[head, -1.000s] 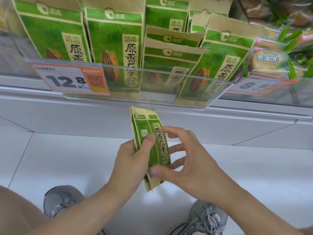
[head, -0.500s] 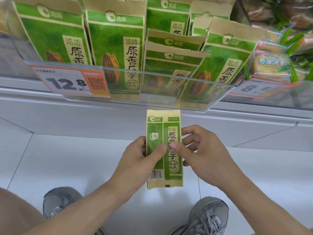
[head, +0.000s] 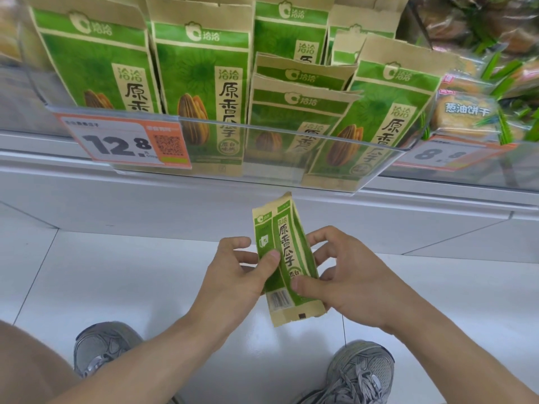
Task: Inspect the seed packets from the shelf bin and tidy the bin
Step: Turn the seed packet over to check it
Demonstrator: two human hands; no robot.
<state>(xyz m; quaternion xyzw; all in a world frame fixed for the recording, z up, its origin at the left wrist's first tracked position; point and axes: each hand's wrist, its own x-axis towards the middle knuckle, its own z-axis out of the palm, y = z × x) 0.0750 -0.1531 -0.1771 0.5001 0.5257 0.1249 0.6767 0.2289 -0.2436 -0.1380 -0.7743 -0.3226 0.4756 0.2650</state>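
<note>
Head view: a green-and-tan seed packet (head: 284, 258) was held below the clear-fronted shelf bin (head: 262, 147), side panel and barcode facing the camera, top tilted slightly left. The left hand (head: 233, 275) gripped its left edge — thumb pressed on the front, fingers curled behind. The right hand (head: 347, 281) pinched the lower right portion, thumb on the front near the barcode. Further packets (head: 204, 83) stood upright in the bin, behind an orange price tag (head: 125, 142). Two grey shoes (head: 361, 371) stood on white floor tiles.
</note>
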